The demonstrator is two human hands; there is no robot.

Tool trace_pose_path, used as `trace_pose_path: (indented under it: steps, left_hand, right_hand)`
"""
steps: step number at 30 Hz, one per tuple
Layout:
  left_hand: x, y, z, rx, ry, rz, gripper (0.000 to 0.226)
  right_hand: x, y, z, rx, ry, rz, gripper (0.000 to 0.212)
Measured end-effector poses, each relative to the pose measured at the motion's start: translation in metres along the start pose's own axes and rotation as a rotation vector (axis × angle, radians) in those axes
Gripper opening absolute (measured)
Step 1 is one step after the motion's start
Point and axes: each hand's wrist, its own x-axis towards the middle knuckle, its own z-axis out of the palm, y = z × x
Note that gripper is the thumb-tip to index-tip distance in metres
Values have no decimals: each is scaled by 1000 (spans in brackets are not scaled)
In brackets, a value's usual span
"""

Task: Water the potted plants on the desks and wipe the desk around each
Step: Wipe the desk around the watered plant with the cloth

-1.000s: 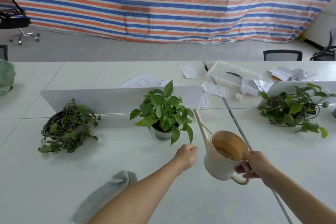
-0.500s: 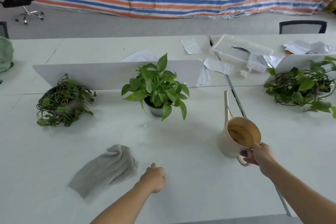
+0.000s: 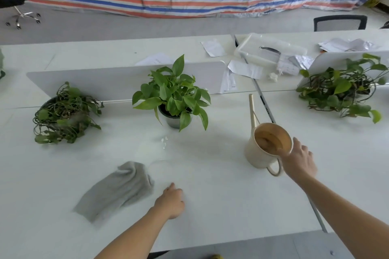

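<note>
The cream long-spouted watering can, lifted a second ago, now stands on the white desk. The right hand opens off its handle, and the left hand draws back beside the crumpled grey cloth.
</note>
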Motion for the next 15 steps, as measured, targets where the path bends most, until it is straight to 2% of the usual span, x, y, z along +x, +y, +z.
trace_pose_path:
  steps: [3, 9, 12, 14, 15]
  left_hand:
    - [-7, -13, -8, -117, 175, 9, 38]
    - [-31, -98, -23, -198, 467, -81, 44]
    - [-46, -159, -14, -68, 411, -118, 50]
    - [-56, -186, 4, -23, 328, -116, 49]
    - [-60, -195, 15, 8, 342, -83, 50]
  right_hand:
    - [-17, -25, 1, -44, 122, -184, 53]
    - [-89, -103, 62, -169, -39, -544, 48]
    - [-126, -131, 120, -229, -193, -619, 46]
    - [-143, -138, 155, -265, -266, -623, 44]
    - [-148, -138, 170, -280, -295, -608, 44]
